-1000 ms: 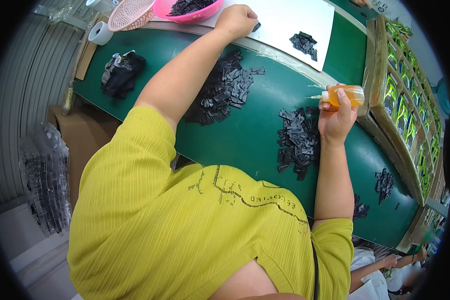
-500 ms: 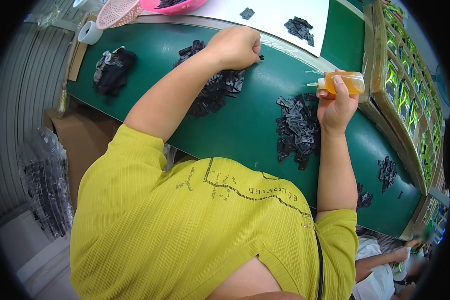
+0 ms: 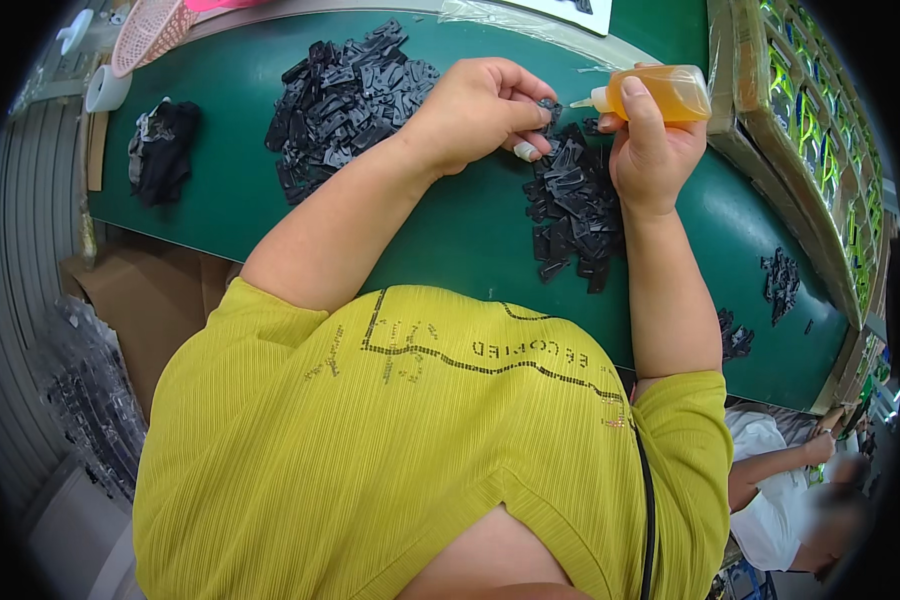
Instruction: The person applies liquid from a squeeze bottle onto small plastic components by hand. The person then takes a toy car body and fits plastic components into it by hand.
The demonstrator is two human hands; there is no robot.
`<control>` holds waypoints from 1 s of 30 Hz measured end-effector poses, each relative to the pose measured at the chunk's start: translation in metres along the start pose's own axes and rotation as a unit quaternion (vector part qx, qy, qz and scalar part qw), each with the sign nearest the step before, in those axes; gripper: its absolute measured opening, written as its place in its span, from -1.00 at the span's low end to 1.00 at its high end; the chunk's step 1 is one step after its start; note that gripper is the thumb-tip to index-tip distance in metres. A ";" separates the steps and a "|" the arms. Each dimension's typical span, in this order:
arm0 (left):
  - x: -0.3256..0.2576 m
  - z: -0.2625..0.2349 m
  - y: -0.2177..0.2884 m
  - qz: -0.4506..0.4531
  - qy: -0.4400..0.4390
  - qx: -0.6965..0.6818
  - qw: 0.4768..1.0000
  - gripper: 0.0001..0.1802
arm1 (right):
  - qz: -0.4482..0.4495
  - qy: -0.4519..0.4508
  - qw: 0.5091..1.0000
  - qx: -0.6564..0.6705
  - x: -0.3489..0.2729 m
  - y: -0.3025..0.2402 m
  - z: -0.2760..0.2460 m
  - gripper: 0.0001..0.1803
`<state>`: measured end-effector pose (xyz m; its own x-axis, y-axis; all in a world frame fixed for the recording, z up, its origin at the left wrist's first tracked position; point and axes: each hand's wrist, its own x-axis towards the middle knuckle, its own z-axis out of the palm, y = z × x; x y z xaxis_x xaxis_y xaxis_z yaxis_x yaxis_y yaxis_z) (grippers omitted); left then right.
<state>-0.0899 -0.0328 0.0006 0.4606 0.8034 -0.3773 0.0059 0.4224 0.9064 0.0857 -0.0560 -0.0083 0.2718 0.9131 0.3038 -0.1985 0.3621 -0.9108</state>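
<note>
My left hand (image 3: 492,112) pinches a small black plastic part (image 3: 549,116) between thumb and fingers; one fingertip wears a white wrap. Facing it, my right hand (image 3: 654,148) grips a clear squeeze bottle (image 3: 670,92) of amber liquid. The bottle lies on its side, its thin nozzle pointing left and close to the part; whether they touch I cannot tell. Below both hands is a pile of black plastic parts (image 3: 575,205). A bigger pile of similar parts (image 3: 345,105) spreads over the green table (image 3: 450,235), beyond my left forearm.
Dark cloth (image 3: 165,150) lies at the table's left end, near a pink basket (image 3: 153,32) and a white roll (image 3: 108,88). Along the right stands a rack (image 3: 815,140) with bright green items. Smaller black heaps (image 3: 781,285) lie front right. Another person (image 3: 770,480) sits at lower right.
My left hand has come right and nearer, bringing the black part up to the bottle's nozzle. The bottle has moved slightly left. The whole view has shifted, showing more of the left pile.
</note>
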 end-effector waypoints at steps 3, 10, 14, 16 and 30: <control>-0.003 0.001 -0.001 0.006 -0.004 0.010 1.000 -0.72 | -0.005 0.006 1.000 -0.004 -0.002 0.002 0.001 -0.84; -0.003 0.000 0.000 0.009 -0.009 0.021 1.000 -0.73 | -0.002 0.012 1.000 -0.013 -0.001 0.001 0.001 -0.84; -0.004 -0.001 0.000 0.011 -0.010 0.023 1.000 -0.73 | 0.001 0.015 1.000 -0.023 -0.002 0.000 0.002 -0.85; -0.004 -0.001 0.001 0.009 -0.010 0.024 1.000 -0.73 | -0.001 0.013 1.000 -0.021 -0.002 0.000 0.002 -0.85; -0.004 -0.001 0.002 0.004 -0.003 0.017 1.000 -0.73 | -0.011 0.040 0.999 0.027 0.001 -0.001 -0.002 -0.86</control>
<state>-0.0923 -0.0348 0.0037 0.4668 0.8041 -0.3682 0.0319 0.4008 0.9156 0.0881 -0.0559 -0.0075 0.3498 0.8881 0.2982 -0.2409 0.3929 -0.8875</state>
